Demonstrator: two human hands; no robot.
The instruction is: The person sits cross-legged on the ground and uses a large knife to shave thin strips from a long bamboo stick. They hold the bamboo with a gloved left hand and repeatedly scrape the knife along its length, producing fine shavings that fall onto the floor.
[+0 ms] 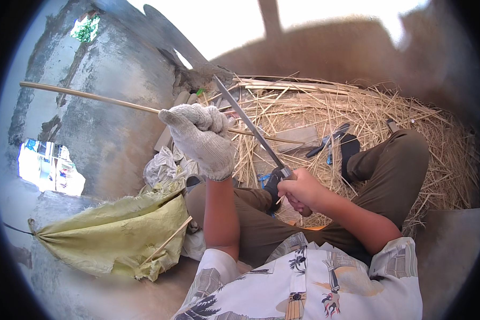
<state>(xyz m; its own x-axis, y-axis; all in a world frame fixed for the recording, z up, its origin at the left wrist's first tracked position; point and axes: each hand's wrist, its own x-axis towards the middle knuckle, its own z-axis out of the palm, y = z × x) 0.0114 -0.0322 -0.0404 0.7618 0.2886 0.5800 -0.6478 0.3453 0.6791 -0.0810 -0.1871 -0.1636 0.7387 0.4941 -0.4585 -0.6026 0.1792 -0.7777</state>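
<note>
In the head view, the gloved left hand (199, 134) is wrapped around a thin stick (90, 96) jutting out both sides of it; the bare right hand (302, 189) grips a knife (245, 118); straw (410, 116) lies beyond both hands.

Left hand (200, 138): free air at 12 o'clock; the stick (90, 97) bars passage just past 9 and just past 3. Yellow sack (117, 232) obstructs at 7. Right hand (302, 193): the knife (248, 120) blocks 11 o'clock, blade across the stick's line; bent knee (402, 160) obstructs at 2. At 1 o'clock, room above the loose strips (352, 109), which lie low. Open gap between both hands, crossed leg (253, 198) beneath.
</note>
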